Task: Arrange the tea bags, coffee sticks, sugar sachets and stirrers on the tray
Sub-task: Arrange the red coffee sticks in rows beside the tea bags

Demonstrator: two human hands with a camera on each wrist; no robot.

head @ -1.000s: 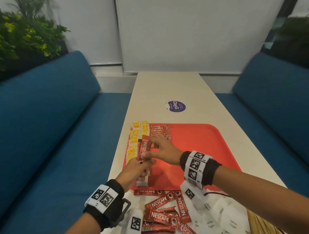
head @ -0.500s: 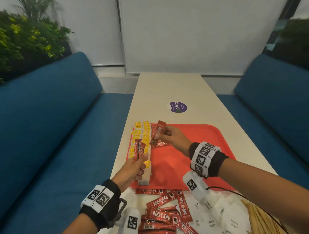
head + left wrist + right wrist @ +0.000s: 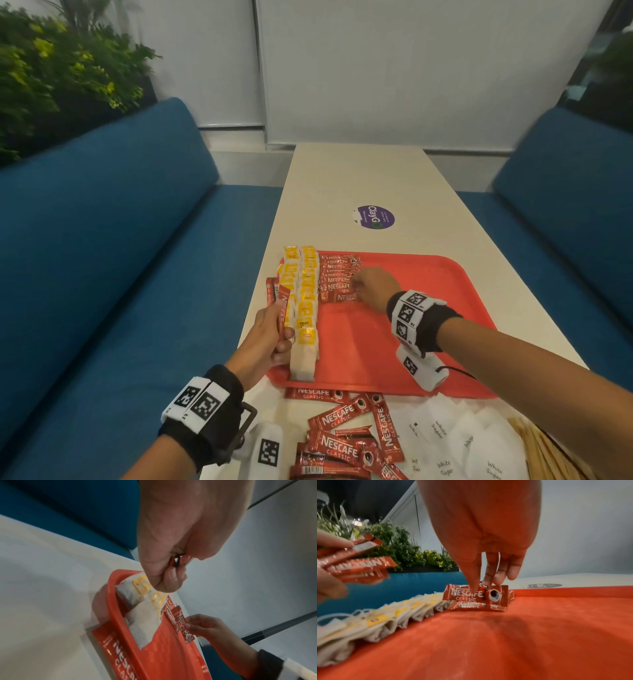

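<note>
Your right hand (image 3: pixel 375 287) pinches one Nescafé stick (image 3: pixel 475 594), lowering it onto the coffee row (image 3: pixel 339 277) on the red tray (image 3: pixel 445 308); your left hand (image 3: pixel 270 334) grips spare sticks (image 3: pixel 275 298) as supply.

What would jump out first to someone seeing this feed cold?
The red tray on the pale table, with tea bags lined along its left side. Beside them, the right hand pinches a coffee stick at the near end of the coffee row, while the left hand grips spare sticks. Nearer the camera, loose coffee sticks and sugar sachets lie off the tray.
</note>
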